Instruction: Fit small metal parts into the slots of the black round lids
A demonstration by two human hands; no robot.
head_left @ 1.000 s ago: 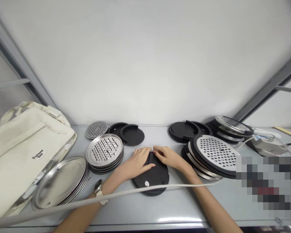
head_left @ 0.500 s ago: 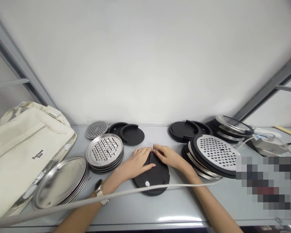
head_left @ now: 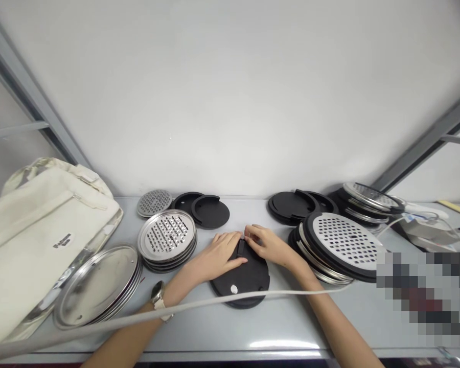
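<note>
A black round plastic base (head_left: pixel 242 280) lies on the table in front of me, with a white round sticker (head_left: pixel 234 289) near its front edge. My left hand (head_left: pixel 223 256) is on its far left part, fingers over the far rim and thumb stretched across the top beside a raised black strip (head_left: pixel 241 248). At the far rim, right of that strip, my right hand (head_left: pixel 266 245) has its fingers curled in. Whatever lies between those fingertips is hidden. A white cord (head_left: pixel 249 295) crosses in front of the base.
Stacked metal grater discs (head_left: pixel 166 236) and plain metal discs (head_left: pixel 97 286) stand on the left, near a cream bag (head_left: pixel 34 240). Black round bases (head_left: pixel 210 211) lie at the back. On the right is a stack topped by a perforated, black-rimmed disc (head_left: pixel 345 240).
My right fingers have lifted slightly and curled more at the far rim. My left hand and the base keep nearly the same place; the view has shifted a little.
</note>
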